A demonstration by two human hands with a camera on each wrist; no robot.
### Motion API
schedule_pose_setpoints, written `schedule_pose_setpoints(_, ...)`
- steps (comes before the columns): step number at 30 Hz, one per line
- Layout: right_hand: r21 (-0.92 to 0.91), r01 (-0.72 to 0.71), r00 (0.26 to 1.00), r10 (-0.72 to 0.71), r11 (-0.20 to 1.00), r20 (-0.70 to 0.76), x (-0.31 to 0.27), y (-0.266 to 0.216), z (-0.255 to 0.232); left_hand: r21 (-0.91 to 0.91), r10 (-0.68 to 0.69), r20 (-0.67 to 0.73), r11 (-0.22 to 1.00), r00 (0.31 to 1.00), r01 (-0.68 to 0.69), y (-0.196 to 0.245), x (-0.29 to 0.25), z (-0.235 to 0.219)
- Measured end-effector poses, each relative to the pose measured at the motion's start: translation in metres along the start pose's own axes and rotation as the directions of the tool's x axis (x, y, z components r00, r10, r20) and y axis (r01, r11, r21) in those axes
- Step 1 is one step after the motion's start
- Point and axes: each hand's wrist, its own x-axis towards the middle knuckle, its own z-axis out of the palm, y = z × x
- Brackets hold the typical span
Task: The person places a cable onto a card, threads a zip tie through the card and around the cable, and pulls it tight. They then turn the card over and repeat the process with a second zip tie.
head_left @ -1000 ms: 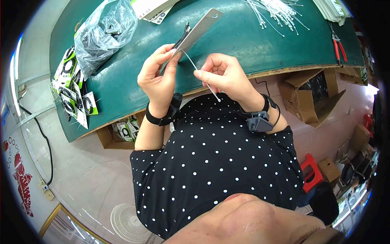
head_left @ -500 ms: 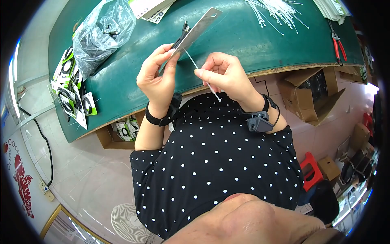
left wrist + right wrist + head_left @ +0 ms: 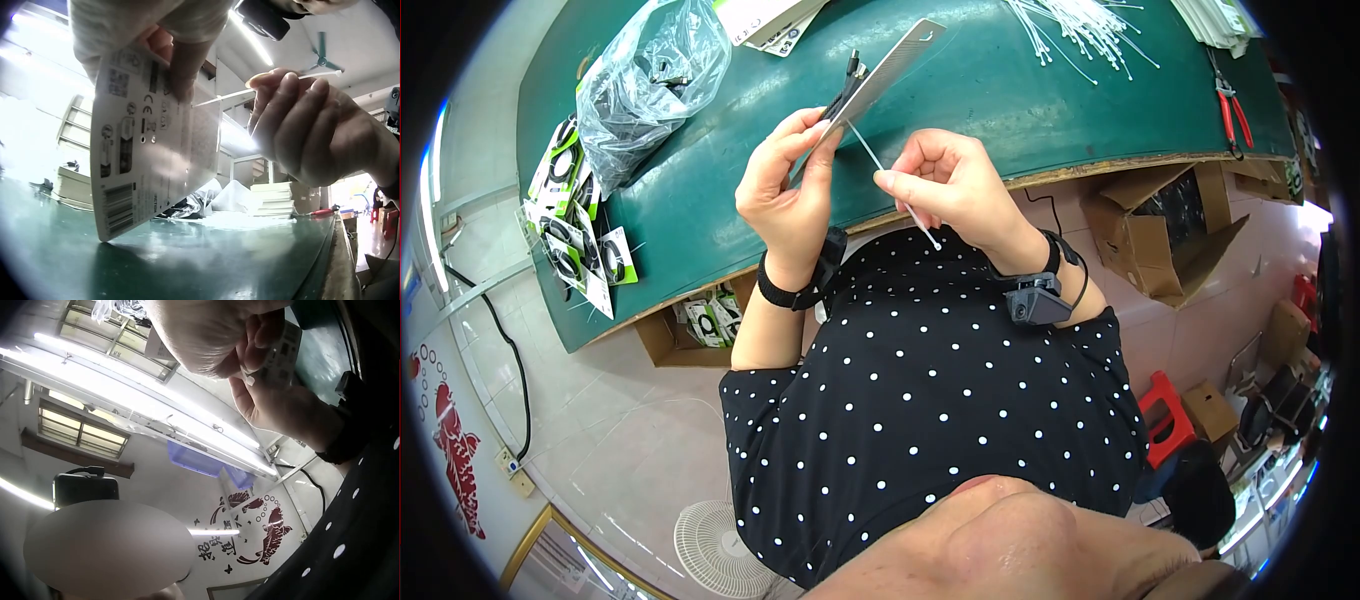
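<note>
- At 12 o'clock in the head view, the long flat cardboard card with a pale, printed back (image 3: 887,78) stands tilted, its slotted end pointing toward 1 o'clock
- The left hand (image 3: 788,190), at 11 o'clock, pinches the card's lower end, thumb on the printed back and fingers round the other side, by the black cable with metal-tipped plugs (image 3: 840,97)
- The right hand (image 3: 953,185), at 1 o'clock, pinches the thin white plastic cable tie (image 3: 866,147) between thumb and forefinger, the other fingers curled in
- The tie runs from the card to those fingertips, its small head sticking out past them toward 5 o'clock; whether its far end goes through the card cannot be told
- Over the last second little has changed: both hands keep almost the same pose, and the two plugs show slightly more clearly beside the card
- That suggests the work in hand stands at much the same stage, with the tie not yet fastened
- More ties lie in a loose white plastic bundle (image 3: 1085,35) at 1 o'clock on the glossy green table (image 3: 1010,115)
</note>
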Motion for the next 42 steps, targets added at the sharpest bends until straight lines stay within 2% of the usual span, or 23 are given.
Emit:
schedule_pose_setpoints(3,-0.001,-0.006,1.000,0.006,1.000,-0.008,0.001,0.000,0.001,0.003,0.013,-0.003,1.000,1.000,-0.013,-0.001,-0.001,0.001)
schedule_pose_setpoints(7,-0.030,-0.008,1.000,0.007,1.000,-0.022,0.004,0.002,0.002,0.074,0.099,-0.010,0.992,0.995,-0.098,0.000,-0.002,0.005)
schedule_pose_setpoints(10,-0.045,0.063,0.992,-0.067,0.997,-0.111,0.009,-0.002,0.005,0.118,0.141,0.025,0.983,0.990,-0.143,0.003,-0.001,0.006)
schedule_pose_setpoints(15,-0.053,0.040,0.998,-0.042,0.998,-0.044,0.002,-0.008,0.004,0.136,0.119,0.013,0.983,0.993,-0.120,0.000,0.001,0.004)
schedule_pose_setpoints(22,-0.038,0.022,1.000,-0.021,0.999,0.023,-0.001,-0.003,0.007,0.182,0.208,0.015,0.961,0.978,-0.208,-0.001,0.000,0.008)
schedule_pose_setpoints(31,-0.026,0.019,0.999,-0.020,0.999,-0.043,0.008,-0.001,0.006,0.258,0.299,0.071,0.916,0.952,-0.307,0.004,-0.004,0.012)
schedule_pose_setpoints(34,-0.076,0.282,0.945,-0.291,0.956,-0.150,0.015,0.006,0.003,0.204,0.239,0.109,0.945,0.965,-0.257,0.009,0.000,0.010)
schedule_pose_setpoints(35,-0.080,0.282,0.946,-0.291,0.956,-0.142,0.015,0.004,0.003,0.207,0.240,0.101,0.944,0.966,-0.256,0.010,0.002,0.008)
schedule_pose_setpoints(38,-0.359,0.415,0.890,-0.454,0.836,-0.027,0.009,-0.001,-0.001,0.143,0.148,0.205,0.974,0.968,-0.179,0.016,0.007,-0.004)
schedule_pose_setpoints(39,-0.362,0.414,0.894,-0.449,0.835,-0.013,0.007,-0.002,-0.001,0.148,0.145,0.190,0.973,0.971,-0.175,0.018,0.007,-0.008)
schedule_pose_setpoints(42,-0.474,0.515,0.843,-0.522,0.714,0.130,0.000,-0.009,-0.001,0.044,-0.051,0.303,0.998,0.952,0.039,0.026,0.010,-0.019)
